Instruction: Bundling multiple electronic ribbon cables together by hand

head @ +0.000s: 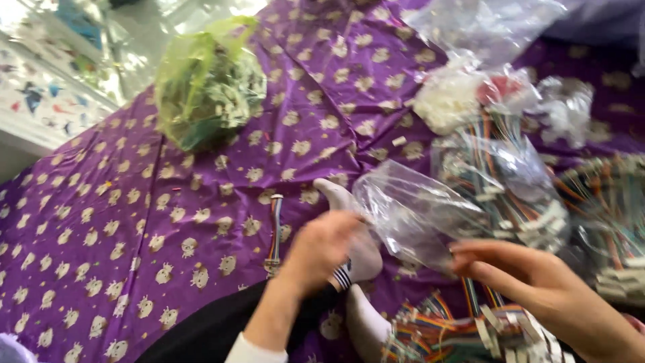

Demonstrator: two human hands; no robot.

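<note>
1. Near the middle of the view, the left hand is blurred and curled around the near edge of a crumpled clear plastic bag; its fingers seem closed on the film, though the blur leaves the exact hold unsure.
2. The right hand lies under the bag's right side with its fingers stretched out loosely, touching the film, not clenched.
3. To handle the bag well, I would judge it best to keep the mouth held wide and steady, since thin film folds shut easily.
4. A short ribbon cable of coloured wires lies alone just left of the left hand; heaps of similar coloured wire harnesses with white connectors sit near and to the right.
5. Everything rests on a purple cloth with pale printed figures; a green plastic bag sits far left, and more clear bags of parts far right.
</note>
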